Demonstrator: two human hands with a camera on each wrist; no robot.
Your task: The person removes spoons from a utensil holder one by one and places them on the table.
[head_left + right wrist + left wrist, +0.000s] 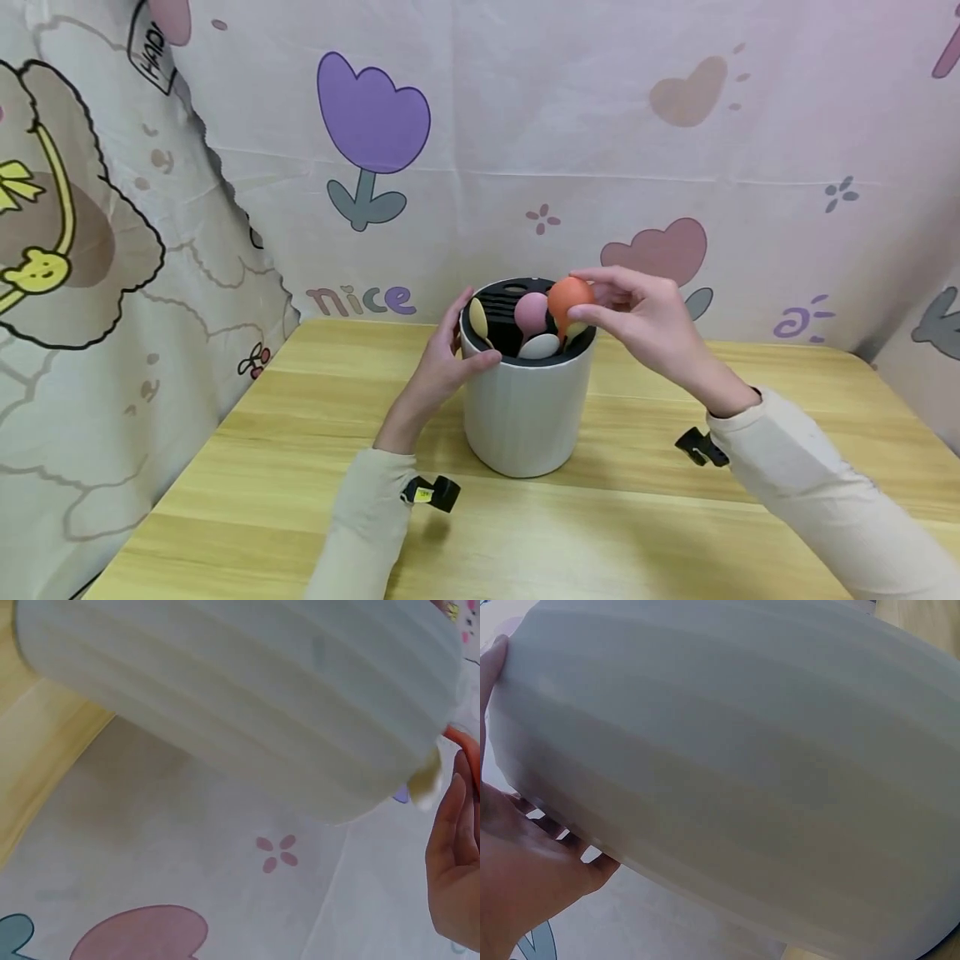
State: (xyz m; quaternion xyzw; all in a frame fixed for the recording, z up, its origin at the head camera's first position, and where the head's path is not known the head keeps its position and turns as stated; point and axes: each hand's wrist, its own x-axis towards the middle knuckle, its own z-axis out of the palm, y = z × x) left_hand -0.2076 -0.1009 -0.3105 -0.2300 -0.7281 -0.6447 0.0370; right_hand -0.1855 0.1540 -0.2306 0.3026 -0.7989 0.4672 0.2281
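Observation:
A white ribbed utensil holder [525, 417] with a black slotted insert [498, 297] stands upright on the table. My left hand [441, 360] holds its left side near the rim, thumb in front and fingers behind, as the left wrist view also shows. My right hand [651, 321] pinches an orange spoon [567, 298] by its rounded head, over the holder's right side. The spoon's lower end is hidden among the others. Around it, heads up, are a pink spoon [530, 313], a white spoon [538, 346], a pale yellow spoon [477, 319] and a cream head [576, 333].
The wooden table [262, 483] spreads out on both sides of the holder. Close behind it hangs a printed cloth [495, 125] with flowers and hearts, and another patterned cloth [180, 350] drapes along the left. A black strap mount [433, 492] sits at my left wrist.

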